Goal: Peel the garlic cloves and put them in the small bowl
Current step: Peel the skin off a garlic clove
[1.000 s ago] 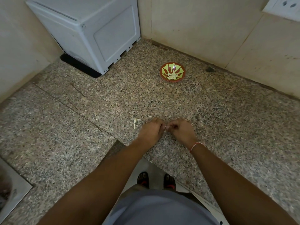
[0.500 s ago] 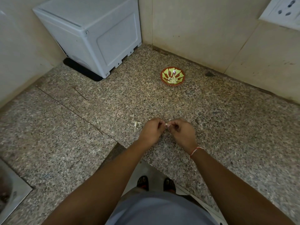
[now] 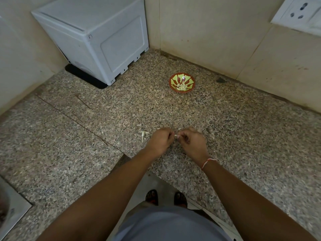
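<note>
both hands point(image 3: 161, 141) point(image 3: 192, 144) unmoved, same garlic clove point(image 3: 177, 136)

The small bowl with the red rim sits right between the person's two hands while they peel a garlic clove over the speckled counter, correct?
Not quite. The head view shows the small bowl well beyond the hands, near the back wall. The left hand and right hand do pinch a garlic clove between them over the speckled counter.

1 bowl point(image 3: 182, 82), 2 hands point(image 3: 160, 142)
</note>
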